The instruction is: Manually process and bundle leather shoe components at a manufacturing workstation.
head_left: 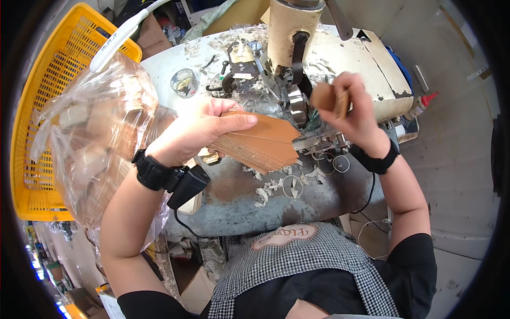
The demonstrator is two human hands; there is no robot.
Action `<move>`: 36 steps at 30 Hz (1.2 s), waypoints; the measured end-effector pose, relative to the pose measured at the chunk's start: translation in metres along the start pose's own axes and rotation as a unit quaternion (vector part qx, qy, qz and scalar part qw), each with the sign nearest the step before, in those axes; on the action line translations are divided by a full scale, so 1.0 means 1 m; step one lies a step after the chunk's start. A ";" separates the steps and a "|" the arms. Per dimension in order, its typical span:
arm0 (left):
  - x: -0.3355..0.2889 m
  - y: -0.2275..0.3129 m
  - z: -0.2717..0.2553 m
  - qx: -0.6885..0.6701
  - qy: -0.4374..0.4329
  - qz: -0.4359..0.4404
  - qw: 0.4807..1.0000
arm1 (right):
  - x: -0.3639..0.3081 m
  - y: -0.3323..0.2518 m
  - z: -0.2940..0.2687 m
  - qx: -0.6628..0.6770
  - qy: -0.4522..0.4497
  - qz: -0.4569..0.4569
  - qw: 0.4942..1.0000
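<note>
1. While a stack of tan leather-like pieces is held out in front of the machine by the left hand, a curled tan piece is held up by the right hand, just beside the metal drum.

2. The left fingers are clamped on the stack, with the thumb pressed over its top; the right fingers are closed around the curled piece.

3. The step in hand is judged to be piece-by-piece handling at what looks like a skiving machine, as pale shavings are strewn over the worktop.

4. For the next move, a steady hold on the stack and a flattened, squared edge on the curled piece seem to be called for, with fingertips kept clear of the drum.

5. The right hand is blurred, so whether one piece or several are gripped cannot be told. Most left fingers are hidden beneath the stack. The machine's top is cut off, and the contents of the clear plastic bag are obscured by glare.
</note>
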State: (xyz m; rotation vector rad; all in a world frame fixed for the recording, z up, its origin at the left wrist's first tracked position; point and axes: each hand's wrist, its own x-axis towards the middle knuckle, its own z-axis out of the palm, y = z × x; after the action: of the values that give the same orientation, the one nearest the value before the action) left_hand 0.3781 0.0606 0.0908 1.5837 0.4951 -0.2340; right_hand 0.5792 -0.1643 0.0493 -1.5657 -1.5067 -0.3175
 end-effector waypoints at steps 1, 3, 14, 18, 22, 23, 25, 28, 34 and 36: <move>-0.002 -0.005 -0.005 -0.001 0.003 -0.003 1.000 | 0.006 -0.001 -0.002 0.040 0.045 0.032 0.998; -0.003 -0.010 -0.009 -0.008 -0.025 0.030 0.999 | 0.016 -0.006 -0.017 0.117 0.107 0.114 0.981; 0.005 -0.010 -0.001 -0.012 0.044 0.001 0.999 | 0.011 -0.001 -0.032 0.163 0.039 0.190 0.967; 0.005 0.008 0.019 0.085 0.062 -0.015 0.994 | 0.016 -0.006 -0.010 0.059 -0.139 0.038 0.988; 0.011 -0.009 0.008 0.077 0.024 0.093 0.992 | 0.008 0.000 0.001 -0.030 -0.150 -0.001 0.988; 0.010 -0.011 0.003 0.077 0.024 0.093 0.992 | 0.003 0.005 -0.001 0.002 -0.140 0.036 0.989; 0.005 -0.012 -0.003 -0.001 0.015 0.041 0.999 | 0.003 0.001 -0.006 0.027 -0.102 0.068 0.992; 0.007 -0.003 0.001 0.107 0.076 -0.004 0.991 | 0.010 -0.010 -0.011 0.041 -0.074 0.106 0.991; 0.011 -0.001 0.008 0.145 0.043 0.055 0.987 | 0.010 -0.010 0.002 -0.038 -0.167 0.008 0.985; 0.005 -0.002 0.002 0.134 0.032 0.064 0.988 | 0.004 -0.005 -0.004 -0.066 -0.154 0.008 0.986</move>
State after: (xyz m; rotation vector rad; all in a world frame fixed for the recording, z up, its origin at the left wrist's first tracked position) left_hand 0.3821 0.0600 0.0868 1.8841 0.4216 -0.1568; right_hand 0.5772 -0.1655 0.0572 -1.7933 -1.7372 -0.1725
